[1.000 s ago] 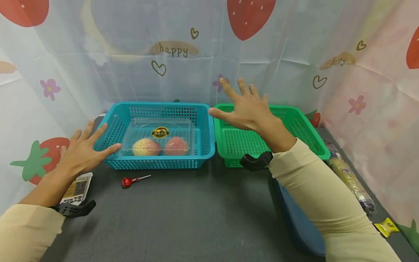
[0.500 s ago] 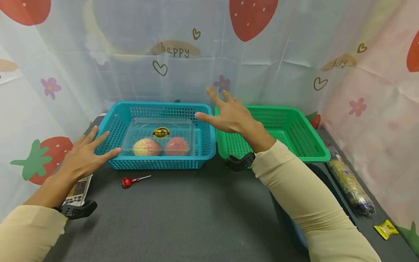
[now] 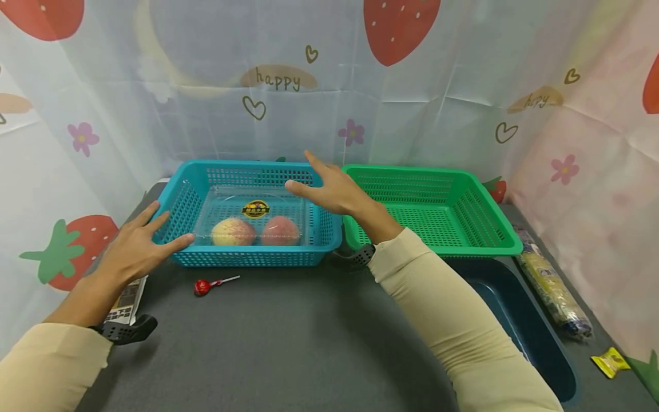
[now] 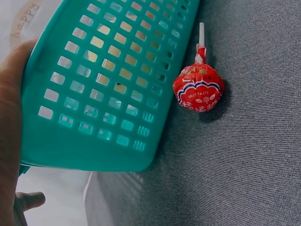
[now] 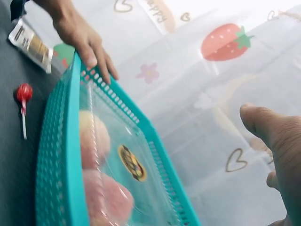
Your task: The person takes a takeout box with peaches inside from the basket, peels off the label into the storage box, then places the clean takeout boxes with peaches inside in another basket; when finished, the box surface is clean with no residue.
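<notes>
A blue basket holds a clear plastic box with two peaches under its lid, which bears a black and gold label. My left hand is at the basket's left end, its fingers spread along the rim; in the right wrist view its fingertips appear to rest on that rim. Over the basket's right end hovers my right hand, thumb and fingers apart, holding nothing. In front of the basket lies a red-wrapped lollipop, its white stick pointing right in the head view.
A green basket stands right beside the blue one. Before it lies a dark blue tray, partly under my right sleeve. Along the right edge are a long wrapped packet and a yellow sachet. A flat packet lies by my left wrist.
My right hand has moved left and down, from over the green basket to the right end of the blue one. My left hand has shifted slightly at the blue basket's left end.
</notes>
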`<state>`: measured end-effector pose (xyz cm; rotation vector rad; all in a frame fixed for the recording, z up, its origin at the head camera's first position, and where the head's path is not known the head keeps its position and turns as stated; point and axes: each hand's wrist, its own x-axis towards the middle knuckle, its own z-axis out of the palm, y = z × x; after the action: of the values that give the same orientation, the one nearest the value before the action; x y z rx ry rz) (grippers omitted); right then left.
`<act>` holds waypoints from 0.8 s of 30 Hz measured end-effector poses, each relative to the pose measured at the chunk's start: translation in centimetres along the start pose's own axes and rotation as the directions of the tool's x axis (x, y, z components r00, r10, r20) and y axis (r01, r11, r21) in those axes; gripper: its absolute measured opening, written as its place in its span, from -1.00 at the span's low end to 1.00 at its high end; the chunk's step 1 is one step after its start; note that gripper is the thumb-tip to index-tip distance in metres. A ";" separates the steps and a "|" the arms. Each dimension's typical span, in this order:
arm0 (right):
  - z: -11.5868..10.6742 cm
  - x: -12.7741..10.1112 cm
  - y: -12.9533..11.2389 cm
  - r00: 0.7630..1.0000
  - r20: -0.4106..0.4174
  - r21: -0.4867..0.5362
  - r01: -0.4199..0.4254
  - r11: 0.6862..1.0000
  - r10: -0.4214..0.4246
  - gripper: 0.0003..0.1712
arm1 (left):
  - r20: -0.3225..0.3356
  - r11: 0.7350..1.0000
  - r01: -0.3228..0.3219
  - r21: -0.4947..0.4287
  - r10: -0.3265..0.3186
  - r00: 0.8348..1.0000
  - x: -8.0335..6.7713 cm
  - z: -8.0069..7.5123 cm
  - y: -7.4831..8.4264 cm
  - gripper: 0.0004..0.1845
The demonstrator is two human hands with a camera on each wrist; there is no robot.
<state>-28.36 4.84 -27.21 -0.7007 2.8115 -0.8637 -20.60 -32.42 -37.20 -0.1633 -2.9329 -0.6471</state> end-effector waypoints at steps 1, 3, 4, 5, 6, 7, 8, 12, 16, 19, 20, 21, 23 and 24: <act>0.3 0.1 -0.1 1.000 0.002 0.021 0.008 1.000 -0.008 0.02 | 0.002 1.000 0.001 -0.001 -0.001 1.000 0.0 0.0 0.0 -0.03; 1.0 0.4 -0.3 1.000 0.007 0.053 0.009 0.999 -0.009 0.01 | 0.003 1.000 0.004 -0.003 -0.004 1.000 -0.1 0.0 0.0 -0.03; 1.3 0.5 -0.4 1.000 0.007 0.069 0.006 0.998 -0.007 0.01 | 0.003 1.000 0.003 -0.005 -0.003 1.000 -0.1 0.0 0.1 -0.03; 1.6 0.7 -0.5 1.000 0.007 0.081 -0.002 0.997 0.001 0.02 | 0.004 1.000 0.004 -0.006 -0.004 1.000 -0.1 0.0 0.1 -0.03; 1.9 0.8 -0.6 1.000 0.005 0.091 -0.016 0.996 0.016 0.02 | 0.003 1.000 0.003 -0.008 -0.003 1.000 -0.1 0.0 0.1 -0.03; 2.3 1.0 -0.7 0.999 0.002 0.097 -0.033 0.995 0.033 0.03 | 0.004 1.000 0.002 -0.009 -0.002 1.000 -0.1 0.0 0.0 -0.03; 2.6 1.2 -0.7 0.998 -0.001 0.105 -0.054 0.993 0.055 0.03 | 0.005 1.000 0.001 -0.012 -0.001 1.000 -0.1 0.0 0.0 -0.03; 4.0 2.0 -0.8 0.992 -0.001 0.144 -0.127 0.981 0.128 0.06 | 0.009 1.000 -0.001 -0.019 0.001 1.000 -0.1 -0.1 0.0 -0.03; 5.2 2.5 -0.7 0.985 0.021 0.174 -0.170 0.970 0.169 0.05 | 0.008 1.000 -0.002 -0.024 0.002 1.000 0.0 0.0 -0.1 -0.03; 5.9 2.6 -0.7 0.981 0.033 0.210 -0.193 0.959 0.191 0.05 | 0.007 1.000 -0.001 -0.026 0.002 1.000 0.0 0.0 -0.1 -0.03; 6.1 2.6 -0.7 0.980 0.033 0.222 -0.200 0.954 0.198 0.05 | 0.007 1.000 -0.001 -0.027 0.001 1.000 0.0 0.0 -0.1 -0.03; 6.3 2.6 -0.7 0.978 0.033 0.235 -0.206 0.950 0.204 0.05 | 0.009 1.000 0.000 -0.029 0.000 1.000 0.0 0.0 -0.1 -0.03; 6.7 2.7 -0.6 0.975 0.039 0.265 -0.223 0.938 0.221 0.04 | 0.010 1.000 0.002 -0.030 -0.002 1.000 0.0 -0.1 -0.1 -0.03; 6.9 2.7 -0.6 0.972 0.045 0.279 -0.233 0.931 0.230 0.05 | 0.012 1.000 0.003 -0.030 -0.003 1.000 0.0 -0.1 -0.1 -0.03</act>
<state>-28.86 -0.31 -32.52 -0.3236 2.6099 -1.1751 -20.65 -32.52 -37.17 -0.1662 -2.9360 -0.6935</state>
